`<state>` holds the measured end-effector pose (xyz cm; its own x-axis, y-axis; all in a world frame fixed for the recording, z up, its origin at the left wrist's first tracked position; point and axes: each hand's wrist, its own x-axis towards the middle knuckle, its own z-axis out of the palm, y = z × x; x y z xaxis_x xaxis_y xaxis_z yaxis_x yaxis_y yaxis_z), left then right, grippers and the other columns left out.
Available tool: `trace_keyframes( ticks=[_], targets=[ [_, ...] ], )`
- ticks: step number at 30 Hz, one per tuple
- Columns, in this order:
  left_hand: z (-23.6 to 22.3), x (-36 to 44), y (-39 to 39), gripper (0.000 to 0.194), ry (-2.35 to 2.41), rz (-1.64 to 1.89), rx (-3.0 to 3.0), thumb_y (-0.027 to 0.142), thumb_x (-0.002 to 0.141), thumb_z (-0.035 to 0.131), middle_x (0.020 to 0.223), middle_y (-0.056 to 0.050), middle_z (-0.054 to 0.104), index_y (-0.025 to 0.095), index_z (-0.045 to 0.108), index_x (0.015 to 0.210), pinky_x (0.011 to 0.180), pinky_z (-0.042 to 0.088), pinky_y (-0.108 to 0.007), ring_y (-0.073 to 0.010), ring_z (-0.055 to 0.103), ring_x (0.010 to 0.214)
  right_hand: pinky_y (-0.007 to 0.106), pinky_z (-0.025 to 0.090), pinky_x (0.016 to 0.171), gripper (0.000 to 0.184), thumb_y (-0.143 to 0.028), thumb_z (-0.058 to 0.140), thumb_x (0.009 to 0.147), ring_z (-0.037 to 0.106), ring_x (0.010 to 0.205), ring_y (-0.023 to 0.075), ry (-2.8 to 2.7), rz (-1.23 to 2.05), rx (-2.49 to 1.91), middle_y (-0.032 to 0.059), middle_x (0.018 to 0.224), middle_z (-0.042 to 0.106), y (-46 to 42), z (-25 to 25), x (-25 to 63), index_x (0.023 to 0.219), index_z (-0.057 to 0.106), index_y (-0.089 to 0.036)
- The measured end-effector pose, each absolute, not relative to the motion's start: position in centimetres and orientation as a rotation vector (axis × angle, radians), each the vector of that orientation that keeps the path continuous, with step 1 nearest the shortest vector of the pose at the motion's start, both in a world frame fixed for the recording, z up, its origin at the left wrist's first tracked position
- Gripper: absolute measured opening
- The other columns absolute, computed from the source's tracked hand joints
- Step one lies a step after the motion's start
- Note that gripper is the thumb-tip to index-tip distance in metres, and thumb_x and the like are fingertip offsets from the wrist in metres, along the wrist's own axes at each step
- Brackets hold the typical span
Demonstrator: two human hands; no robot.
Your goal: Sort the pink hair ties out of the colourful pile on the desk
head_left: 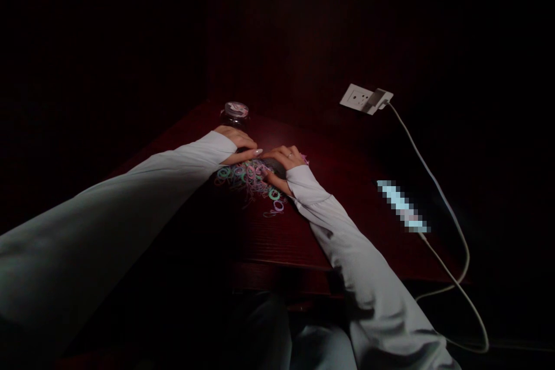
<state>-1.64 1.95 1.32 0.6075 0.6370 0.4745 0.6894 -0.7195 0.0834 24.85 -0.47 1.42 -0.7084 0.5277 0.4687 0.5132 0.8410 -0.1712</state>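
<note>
A heap of small pastel elastic bands [249, 180] lies on a dark red table [277, 237]. My left hand [238, 144] rests over the heap's far edge, fingers stretched out toward the right, just in front of a small clear jar [235, 114]. My right hand [284, 161] sits palm down beside it with fingers curled over the bands; a ring shows on one finger and a pink band peeks out by the fingertips. Whether it grips any band is hidden. Both arms wear pale long sleeves.
A phone [402, 207] lies on the table at the right, with a white cable [451, 214] running to a charger in a wall socket [366, 98]. The surroundings are very dark. The table's front edge is near my lap.
</note>
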Motion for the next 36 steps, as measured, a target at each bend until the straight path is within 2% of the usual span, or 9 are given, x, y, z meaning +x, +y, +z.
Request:
trace_keyframes(
  ticks=[9, 13, 20, 24, 36],
  targets=[
    [1.9, -1.8, 1.6, 0.043, -0.936, -0.751, -2.863, 0.05, 0.107, 0.049, 0.079, -0.002, 0.075, 0.022, 0.074, 0.085, 0.069, 0.039, -0.03, -0.0169, 0.066, 0.076, 0.039, 0.048, 0.096, 0.024, -0.026, 0.065, 0.098, 0.062, 0.096, 0.0226, -2.465, 0.153, -0.845, 0.0032, 0.097, 0.076, 1.1, 0.9, 25.0, 0.117, 0.081, -0.027],
    [1.6, -1.7, 1.5, 0.044, -0.93, -0.772, -2.817, 0.047, 0.107, 0.046, 0.076, -0.002, 0.073, 0.023, 0.073, 0.082, 0.068, 0.038, -0.03, -0.0163, 0.064, 0.073, 0.037, 0.047, 0.094, 0.021, -0.029, 0.068, 0.098, 0.061, 0.095, 0.0223, -2.408, 0.152, -0.906, 0.0039, 0.096, 0.076, 0.7, 1.2, 24.7, 0.114, 0.081, -0.025],
    [1.5, -1.6, 1.7, 0.042, -0.942, -0.788, -2.809, 0.045, 0.104, 0.046, 0.076, -0.002, 0.073, 0.023, 0.073, 0.081, 0.066, 0.038, -0.031, -0.0169, 0.062, 0.071, 0.037, 0.047, 0.093, 0.023, -0.049, 0.074, 0.1, 0.061, 0.098, 0.0237, -2.413, 0.142, -0.959, 0.0042, 0.096, 0.076, 0.1, 1.3, 24.8, 0.103, 0.082, -0.028],
    [1.6, -1.6, 1.8, 0.042, -0.924, -0.768, -2.821, 0.044, 0.105, 0.047, 0.075, -0.002, 0.073, 0.022, 0.072, 0.08, 0.066, 0.038, -0.031, -0.0162, 0.062, 0.069, 0.038, 0.047, 0.093, 0.024, -0.05, 0.076, 0.099, 0.061, 0.1, 0.0239, -2.42, 0.138, -0.93, 0.0042, 0.096, 0.077, 0.3, 1.0, 24.8, 0.095, 0.081, -0.027],
    [1.7, -1.6, 1.4, 0.039, -0.912, -0.792, -2.812, 0.042, 0.105, 0.048, 0.078, -0.001, 0.075, 0.023, 0.073, 0.082, 0.068, 0.04, -0.029, -0.0154, 0.065, 0.073, 0.041, 0.048, 0.102, 0.034, -0.055, 0.073, 0.097, 0.066, 0.097, 0.0222, -2.155, 0.419, -0.961, 0.0035, 0.092, 0.077, 0.7, 0.9, 23.9, 0.083, 0.074, -0.024]
  ],
)
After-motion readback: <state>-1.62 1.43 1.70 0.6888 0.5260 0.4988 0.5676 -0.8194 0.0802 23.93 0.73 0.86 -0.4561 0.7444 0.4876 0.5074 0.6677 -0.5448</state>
